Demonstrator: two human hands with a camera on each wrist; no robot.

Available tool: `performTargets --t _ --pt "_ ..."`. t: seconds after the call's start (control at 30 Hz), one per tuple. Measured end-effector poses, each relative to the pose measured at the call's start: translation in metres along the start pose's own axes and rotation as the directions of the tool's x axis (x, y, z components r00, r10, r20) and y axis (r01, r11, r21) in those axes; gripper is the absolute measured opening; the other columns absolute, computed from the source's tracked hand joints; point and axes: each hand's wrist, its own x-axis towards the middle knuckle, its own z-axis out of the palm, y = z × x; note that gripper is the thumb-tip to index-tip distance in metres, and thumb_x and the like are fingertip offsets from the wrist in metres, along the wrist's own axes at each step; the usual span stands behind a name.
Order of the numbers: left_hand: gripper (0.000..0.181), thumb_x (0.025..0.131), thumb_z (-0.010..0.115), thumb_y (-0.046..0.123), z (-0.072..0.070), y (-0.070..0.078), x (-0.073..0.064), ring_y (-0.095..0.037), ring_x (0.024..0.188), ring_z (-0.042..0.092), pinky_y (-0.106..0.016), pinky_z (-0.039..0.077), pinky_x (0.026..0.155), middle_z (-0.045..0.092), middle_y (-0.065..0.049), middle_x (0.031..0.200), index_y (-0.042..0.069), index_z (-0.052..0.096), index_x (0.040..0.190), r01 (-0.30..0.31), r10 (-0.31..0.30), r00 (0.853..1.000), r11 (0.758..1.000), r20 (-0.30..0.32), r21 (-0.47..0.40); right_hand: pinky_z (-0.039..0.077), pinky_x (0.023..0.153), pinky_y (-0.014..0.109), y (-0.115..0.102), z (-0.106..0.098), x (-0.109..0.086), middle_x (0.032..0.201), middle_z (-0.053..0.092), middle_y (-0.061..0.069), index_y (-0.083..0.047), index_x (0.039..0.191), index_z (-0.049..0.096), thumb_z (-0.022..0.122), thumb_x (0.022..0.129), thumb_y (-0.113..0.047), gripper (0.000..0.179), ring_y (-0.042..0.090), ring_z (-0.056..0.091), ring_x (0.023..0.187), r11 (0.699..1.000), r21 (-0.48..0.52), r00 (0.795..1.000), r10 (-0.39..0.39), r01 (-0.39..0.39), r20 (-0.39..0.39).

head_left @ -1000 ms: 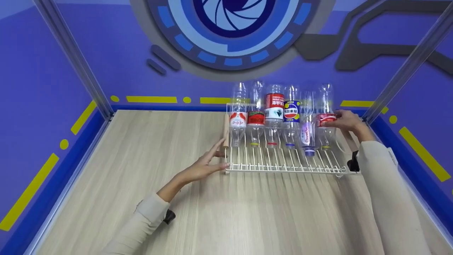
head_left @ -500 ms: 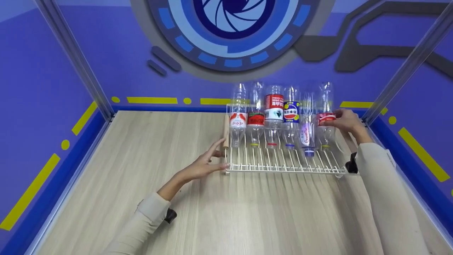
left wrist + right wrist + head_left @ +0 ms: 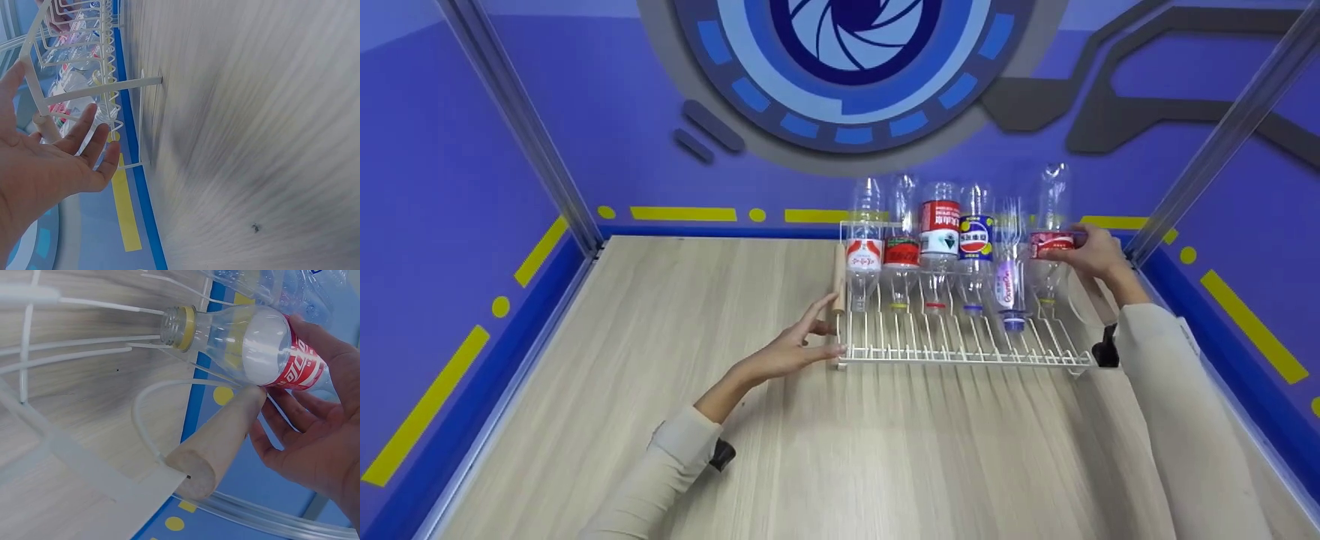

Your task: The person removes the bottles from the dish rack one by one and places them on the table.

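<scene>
At the rack's right end my right hand (image 3: 1095,253) grips an upside-down clear plastic bottle (image 3: 225,343) by its red label. The bottle's uncapped neck, with a yellow ring, points down between the wires in the right wrist view. My left hand (image 3: 784,352) touches the left side of the white wire dish rack (image 3: 960,361), its fingers spread and loosely bent. In the left wrist view one fingertip meets the white frame, and other fingers lie near a wooden handle (image 3: 48,128). Several more upside-down bottles (image 3: 941,229) stand along the rack, including one with a purple cap (image 3: 1014,322).
The rack stands on a wood-grain table (image 3: 697,300) near the blue back wall (image 3: 607,165). A second wooden handle (image 3: 216,450) is fixed at its right end, beside my right hand. Metal posts (image 3: 521,135) rise at the back corners.
My right hand has lifted the red-labelled bottle slightly; its base stands higher than the neighbouring bottles' bases. My left hand stays at the rack's left side, and the other bottles keep their places.
</scene>
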Motion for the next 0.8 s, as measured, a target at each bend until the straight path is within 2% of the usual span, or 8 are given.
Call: performTargets --t 0.1,0.23,0.47,0.6,0.7,0.8 --pt "0.092 0.097 0.067 0.045 -0.001 0.001 0.0 -0.036 0.144 0.041 -0.07 0.024 0.119 0.047 -0.02 0.151 0.034 0.006 0.165 -0.001 0.001 1.0 1.0 0.001 -0.001 0.04 0.075 0.008 -0.003 -0.004 -0.002 0.146 0.042 0.044 0.017 0.154 0.02 0.071 0.096 -0.03 0.09 0.053 0.05 0.131 0.999 0.035 1.0 0.008 -0.008 0.003" --pt "0.092 0.097 0.067 0.046 -0.001 0.002 -0.001 -0.037 0.144 0.041 -0.069 0.024 0.119 0.047 -0.022 0.151 0.035 0.005 0.165 -0.004 0.004 1.0 1.0 0.007 -0.001 0.04 0.081 0.014 -0.005 -0.008 -0.007 0.148 0.042 0.041 0.012 0.158 0.013 0.07 0.097 -0.034 0.095 0.05 0.049 0.133 0.998 0.067 1.0 0.021 -0.021 -0.005" --pt "0.092 0.097 0.067 0.044 -0.001 0.003 -0.002 -0.035 0.144 0.042 -0.069 0.023 0.12 0.049 -0.016 0.149 0.034 0.005 0.165 -0.003 0.003 1.0 1.0 0.003 0.002 0.04 0.083 0.012 -0.005 -0.012 -0.017 0.151 0.042 0.037 0.005 0.16 0.016 0.071 0.095 -0.041 0.097 0.043 0.048 0.135 0.993 0.117 0.997 0.004 0.005 -0.072" --pt "0.091 0.098 0.066 0.043 -0.001 0.003 -0.001 -0.034 0.144 0.041 -0.07 0.02 0.12 0.048 -0.017 0.151 0.035 0.005 0.165 -0.012 0.012 1.0 1.0 0.009 -0.002 0.047 0.08 0.01 -0.006 -0.013 -0.022 0.153 0.042 0.032 0.001 0.161 0.02 0.071 0.096 -0.038 0.091 0.015 0.06 0.112 0.981 0.192 0.993 -0.011 0.034 -0.118" --pt "0.09 0.099 0.066 0.042 0.0 0.002 -0.001 -0.032 0.144 0.041 -0.071 0.019 0.12 0.047 -0.017 0.152 0.037 0.005 0.164 -0.014 0.014 1.0 1.0 0.012 -0.007 0.055 0.074 0.012 -0.008 -0.013 -0.026 0.144 0.047 0.024 0.001 0.16 0.023 0.071 0.097 -0.034 0.086 -0.006 0.057 0.091 0.963 0.262 0.99 -0.022 0.059 -0.142" --pt "0.09 0.098 0.066 0.043 0.0 0.002 -0.001 -0.029 0.143 0.042 -0.069 0.02 0.121 0.047 -0.016 0.151 0.039 0.005 0.164 -0.006 0.006 1.0 1.0 0.01 -0.01 0.059 0.073 0.017 -0.012 -0.012 -0.029 0.131 0.049 0.007 0.001 0.159 0.023 0.07 0.097 -0.031 0.083 -0.009 0.058 0.086 0.938 0.338 0.989 -0.025 0.073 -0.144"
